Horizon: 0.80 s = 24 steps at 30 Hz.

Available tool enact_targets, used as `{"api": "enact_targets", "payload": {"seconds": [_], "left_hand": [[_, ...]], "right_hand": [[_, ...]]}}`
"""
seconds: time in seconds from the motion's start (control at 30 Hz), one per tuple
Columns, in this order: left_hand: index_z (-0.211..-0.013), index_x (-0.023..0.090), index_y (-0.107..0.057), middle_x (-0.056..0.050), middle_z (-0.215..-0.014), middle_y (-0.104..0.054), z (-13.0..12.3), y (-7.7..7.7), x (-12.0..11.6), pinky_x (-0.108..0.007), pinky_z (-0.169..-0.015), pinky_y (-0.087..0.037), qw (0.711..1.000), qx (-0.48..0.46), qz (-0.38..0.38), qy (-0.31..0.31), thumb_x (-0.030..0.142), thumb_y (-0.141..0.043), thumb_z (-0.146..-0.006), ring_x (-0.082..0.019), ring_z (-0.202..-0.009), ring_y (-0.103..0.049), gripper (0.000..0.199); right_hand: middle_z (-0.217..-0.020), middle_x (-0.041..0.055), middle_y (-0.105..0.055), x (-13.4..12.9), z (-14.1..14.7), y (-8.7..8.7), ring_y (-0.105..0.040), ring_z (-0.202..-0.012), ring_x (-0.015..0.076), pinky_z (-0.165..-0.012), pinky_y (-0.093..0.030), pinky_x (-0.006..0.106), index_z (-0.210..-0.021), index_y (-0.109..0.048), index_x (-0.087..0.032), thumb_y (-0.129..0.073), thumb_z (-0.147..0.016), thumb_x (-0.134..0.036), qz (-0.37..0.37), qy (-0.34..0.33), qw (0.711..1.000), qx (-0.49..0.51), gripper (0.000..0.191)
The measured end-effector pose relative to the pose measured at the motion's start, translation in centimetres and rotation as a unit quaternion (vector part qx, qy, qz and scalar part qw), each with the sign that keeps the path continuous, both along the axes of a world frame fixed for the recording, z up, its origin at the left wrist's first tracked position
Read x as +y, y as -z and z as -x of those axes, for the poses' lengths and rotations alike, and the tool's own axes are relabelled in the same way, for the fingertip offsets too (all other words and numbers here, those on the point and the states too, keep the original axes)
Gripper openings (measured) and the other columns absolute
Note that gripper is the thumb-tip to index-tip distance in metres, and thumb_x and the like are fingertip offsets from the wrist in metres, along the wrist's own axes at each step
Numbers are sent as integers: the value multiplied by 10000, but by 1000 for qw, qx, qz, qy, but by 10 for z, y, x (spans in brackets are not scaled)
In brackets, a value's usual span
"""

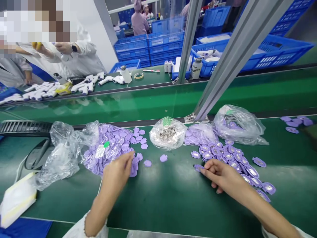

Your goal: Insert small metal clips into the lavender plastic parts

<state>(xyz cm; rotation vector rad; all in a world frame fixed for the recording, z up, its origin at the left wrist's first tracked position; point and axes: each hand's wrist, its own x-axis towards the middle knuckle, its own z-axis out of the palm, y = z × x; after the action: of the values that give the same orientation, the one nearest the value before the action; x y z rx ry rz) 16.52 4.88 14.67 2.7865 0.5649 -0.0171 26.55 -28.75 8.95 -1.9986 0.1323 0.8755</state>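
The left hand (117, 173) and the right hand (223, 176) are working well apart over a smooth green counter (168, 195) in the lower middle of the frame. The left fingers (130, 158) are touching a small heap of matte lilac plastic caps (133, 167), rounded pieces with a short squared tab. Whether they are gripping any cannot be told. The right forefinger (202, 168) is reaching a lilac cap with a silver metal insert (198, 167) at the edge of a loose spread of inset caps (235, 162), which is fanning out toward the right. Its grip is also unclear.

Behind the left hand, a crinkled clear bag of plain caps (106, 148) is slumping open, with a green tag and a white label lying among them. At centre, a clear bag of tangled silver metal parts (167, 134) is sitting in a tight bundle. Another clear bag (235, 124) is bulging beside it, with lilac pieces showing through. Across a green belt (260, 89), white thermometers (84, 83) are lying in rows at upper left, where a co-worker's hand (64, 48) is showing. Blue plastic crates (131, 48) are stacking up behind.
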Motion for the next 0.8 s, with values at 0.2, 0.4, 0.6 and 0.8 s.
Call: {"api": "enact_targets", "payload": {"seconds": [0.2, 0.4, 0.6, 0.8], "left_hand": [[-1287, 237, -599, -104, -949, -749, -24, 2, 36, -271, -572, -391, 974, 105, -200, 13, 429, -377, -955, -291, -820, -697, 443], [-1246, 277, -610, -74, -1040, -737, -25, 18, 44, -263, -529, -328, 970, 86, -226, 38, 381, -327, -976, -267, -789, -694, 405], [-1272, 238, -593, -104, -1021, -736, -20, 18, 50, -265, -494, -304, 971, 75, -226, 17, 409, -317, -973, -275, -774, -685, 441], [-1208, 240, -628, -69, -1177, -692, -18, 13, 57, -272, -608, -405, 974, 32, -223, 24, 377, -325, -972, -259, -929, -676, 408]], "right_hand": [[-641, -3, -549, 17, -12, -29, -515, -499, 122, -438, -375, 228, -997, -545, -228, -564, -808, -464, 46, -41, 978, -201, 303], [-927, 92, -670, 116, -55, -51, -637, -846, 215, -705, -419, 292, -928, -697, -197, -464, -908, -286, 110, -174, 893, -400, 251], [-1026, 132, -648, 146, -78, -30, -640, -876, 222, -743, -429, 297, -912, -709, -144, -469, -917, -257, 152, -207, 875, -411, 266], [-843, 28, -686, 132, -82, -22, -623, -772, 141, -689, -420, 231, -908, -692, -200, -521, -887, -247, -4, -117, 919, -377, 178]]}}
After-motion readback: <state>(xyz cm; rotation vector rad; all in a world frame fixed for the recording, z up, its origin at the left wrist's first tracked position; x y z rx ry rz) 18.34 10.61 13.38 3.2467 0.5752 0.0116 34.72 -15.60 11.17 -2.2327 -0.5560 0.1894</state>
